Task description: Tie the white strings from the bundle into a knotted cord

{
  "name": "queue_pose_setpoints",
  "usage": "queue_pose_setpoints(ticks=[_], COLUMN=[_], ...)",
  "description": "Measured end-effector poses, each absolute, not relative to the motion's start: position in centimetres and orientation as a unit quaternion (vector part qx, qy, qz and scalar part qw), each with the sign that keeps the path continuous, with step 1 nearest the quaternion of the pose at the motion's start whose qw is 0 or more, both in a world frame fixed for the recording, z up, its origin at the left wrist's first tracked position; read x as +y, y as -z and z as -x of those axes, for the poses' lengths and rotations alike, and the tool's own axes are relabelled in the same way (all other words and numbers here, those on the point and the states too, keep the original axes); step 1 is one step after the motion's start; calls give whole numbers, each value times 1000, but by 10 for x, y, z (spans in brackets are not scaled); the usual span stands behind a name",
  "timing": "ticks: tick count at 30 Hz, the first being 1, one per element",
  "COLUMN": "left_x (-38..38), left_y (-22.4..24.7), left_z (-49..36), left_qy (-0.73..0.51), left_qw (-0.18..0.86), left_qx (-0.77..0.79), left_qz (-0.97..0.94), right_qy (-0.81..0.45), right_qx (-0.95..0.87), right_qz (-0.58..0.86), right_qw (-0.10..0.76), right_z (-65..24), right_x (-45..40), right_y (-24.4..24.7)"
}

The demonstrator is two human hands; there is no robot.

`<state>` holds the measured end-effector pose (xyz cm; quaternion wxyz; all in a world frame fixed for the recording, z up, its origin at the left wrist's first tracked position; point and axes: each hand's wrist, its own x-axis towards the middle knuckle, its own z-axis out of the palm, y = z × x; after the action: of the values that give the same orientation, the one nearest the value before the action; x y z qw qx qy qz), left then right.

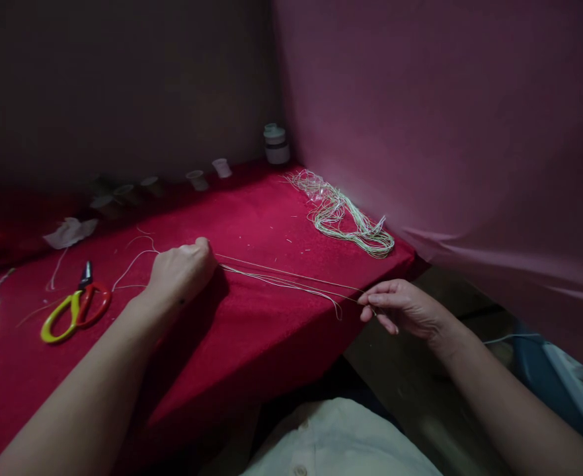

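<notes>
My left hand [182, 268] is closed in a fist over the red cloth, gripping several thin pale strings [281, 281]. Loose tails of string trail out behind it to the left. My right hand [395, 304], just past the table's front right edge, pinches the other end of some strands between thumb and fingers. The strands run fairly straight between both hands, and a loop of string droops short of the right fingers. A pair of scissors [78, 307] with one yellow and one red handle lies left of my left hand.
A bundle of pale string [348, 218] lies near the right edge of the red table [252, 211]. Along the back stand a white bottle [276, 145] and several small cups [222, 168]. Crumpled tissue [71, 231] lies at left. A pink cloth [445, 132] hangs at right.
</notes>
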<state>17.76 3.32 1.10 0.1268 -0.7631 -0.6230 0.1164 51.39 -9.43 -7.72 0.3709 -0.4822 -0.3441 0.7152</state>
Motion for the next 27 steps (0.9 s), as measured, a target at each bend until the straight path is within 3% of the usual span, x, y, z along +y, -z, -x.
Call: queue_pose_setpoints(ticks=[27], left_x=[28], left_y=[-9], left_z=[-170], left_qy=[-96], left_qw=[251], left_qx=[-576], left_qz=[772], right_qy=[-700], right_qx=[-358], right_qz=[518], right_qw=[337], right_z=[-517], right_x=[-94], right_y=[77])
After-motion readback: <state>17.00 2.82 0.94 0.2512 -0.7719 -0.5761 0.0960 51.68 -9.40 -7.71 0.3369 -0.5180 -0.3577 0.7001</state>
